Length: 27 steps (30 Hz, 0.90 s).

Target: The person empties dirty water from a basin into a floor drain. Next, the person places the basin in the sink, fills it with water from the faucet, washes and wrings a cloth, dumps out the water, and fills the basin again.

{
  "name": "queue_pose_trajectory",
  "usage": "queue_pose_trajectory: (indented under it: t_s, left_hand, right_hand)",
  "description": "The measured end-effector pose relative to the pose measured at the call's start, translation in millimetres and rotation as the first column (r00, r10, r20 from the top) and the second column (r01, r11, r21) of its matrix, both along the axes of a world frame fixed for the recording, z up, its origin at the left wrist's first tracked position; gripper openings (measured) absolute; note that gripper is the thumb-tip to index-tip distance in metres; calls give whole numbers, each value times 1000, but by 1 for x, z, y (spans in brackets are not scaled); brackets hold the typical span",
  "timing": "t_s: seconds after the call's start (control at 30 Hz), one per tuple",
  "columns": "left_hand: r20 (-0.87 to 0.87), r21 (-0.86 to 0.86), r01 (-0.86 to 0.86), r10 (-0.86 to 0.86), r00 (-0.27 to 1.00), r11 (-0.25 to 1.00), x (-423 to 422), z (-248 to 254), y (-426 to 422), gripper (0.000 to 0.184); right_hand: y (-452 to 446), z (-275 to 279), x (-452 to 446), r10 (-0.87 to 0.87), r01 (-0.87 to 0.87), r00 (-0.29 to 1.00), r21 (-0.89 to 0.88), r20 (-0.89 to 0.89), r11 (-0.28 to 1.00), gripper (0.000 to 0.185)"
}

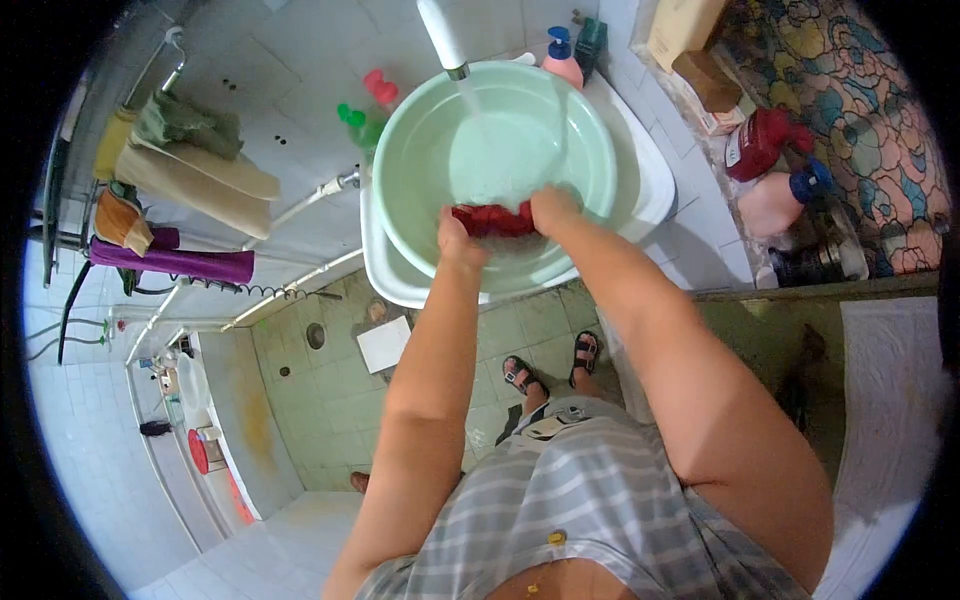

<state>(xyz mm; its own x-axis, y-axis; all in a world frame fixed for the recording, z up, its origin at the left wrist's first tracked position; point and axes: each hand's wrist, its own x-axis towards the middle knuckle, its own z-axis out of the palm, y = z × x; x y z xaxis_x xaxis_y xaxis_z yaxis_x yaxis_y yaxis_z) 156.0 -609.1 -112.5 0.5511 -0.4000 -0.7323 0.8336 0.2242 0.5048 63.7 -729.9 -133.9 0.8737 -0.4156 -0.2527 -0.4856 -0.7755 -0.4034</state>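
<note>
- The dark red cloth (492, 221) is inside the pale green basin (392, 195), in its near part, bunched into a narrow roll.
- Its long axis runs crosswise, almost level from left to right, one end at each hand; neither end points clearly toward or away from the person.
- The left hand (461, 241) has its fingers closed around the left end; the fingertips are mostly hidden.
- The right hand (555, 211) grips the right end, fingers curled inward with little gap showing; their tips are hard to make out.
- Water around the cloth looks disturbed and cloudy.
- Beyond it, a stream falls from the white tap (441, 35) into the far side of the basin.
- The basin sits on the white sink (652, 180).
- Behind the basin stands a pink bottle (564, 66) with a blue pump top.
- To the right, a red bottle (755, 146) rests on a ledge.
- On the left, a purple cloth (195, 263) hangs near pale towels (195, 187).
</note>
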Motion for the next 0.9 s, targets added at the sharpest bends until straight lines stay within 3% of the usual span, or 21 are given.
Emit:
queue_pose_trajectory:
  t_s: [0.07, 0.13, 0.2, 0.23, 0.3, 0.37, 0.43, 0.5, 0.53, 0.57, 0.6, 0.63, 0.73, 0.77, 0.83, 0.9]
  left_hand:
    - [-61, -14, 8, -9, 998, 1000, -6, 9, -2, 56]
    - [-101, -91, 7, -16, 995, 996, -10, 1, 0, 52]
    - [1, -346, 106, -113, 994, 932, 5, -71, 9, 49]
    - [81, -592, 132, -104, 991, 795, 1, -82, 10, 47]
    - [120, -852, 180, -150, 981, 492, -15, -62, 15, 42]
    - [158, -922, 210, -176, 971, 326, -16, -62, 9, 38]
    - [219, -934, 257, -170, 961, 249, -10, -75, -4, 33]
    - [235, -905, 280, -172, 957, 321, -6, -86, -10, 29]
    - [176, -715, 269, -205, 963, 645, -15, -56, -7, 26]
    - [73, -436, 259, -253, 965, 862, -24, -23, -4, 23]
    - [-15, -94, 243, -245, 969, 966, -28, 1, -5, 21]
    - [27, -80, 243, -241, 970, 967, -18, -20, -3, 32]
    - [118, -91, 30, -19, 993, 995, 10, -36, 11, 39]
    - [196, 36, 131, -136, 971, 991, 19, -32, 22, 54]
    - [32, 1, 152, -152, 988, 988, 20, -13, 25, 59]
    - [-73, -59, 157, -161, 984, 986, 20, -8, 23, 62]
  right_hand:
    - [-1, 23, 8, -177, 171, 983, 113, 48, 979, 17]
    - [21, 39, 5, -293, 121, 935, 598, 199, 793, 16]
    - [57, 60, -2, 15, -200, 905, 395, 425, 897, 14]
    - [78, 75, -7, 31, -192, 887, 308, 460, 932, 14]
    - [101, 84, -10, 34, -111, 844, 112, 536, 988, 15]
    - [107, 83, -9, 27, 45, 784, -100, 620, 994, 17]
    - [90, 70, 7, -137, 145, 828, 28, 543, 989, 19]
    - [71, 51, 24, -274, 269, 831, 82, 484, 960, 19]
    - [61, 43, 26, -317, 314, 837, 85, 446, 946, 20]
    - [43, 36, 26, -358, 358, 838, 80, 412, 930, 21]
    - [17, 25, 26, -325, 319, 916, 66, 233, 946, 23]
    - [-4, 13, 23, -284, 281, 958, 66, 47, 957, 26]
    - [-19, -18, 8, -272, 300, 932, -92, 239, 949, 31]
    - [-11, -23, 5, -202, 256, 953, -244, 228, 935, 32]
    - [15, -32, -5, -74, 155, 982, -519, 174, 841, 33]
    - [11, -29, -1, 247, -279, 960, -399, -130, 873, 31]
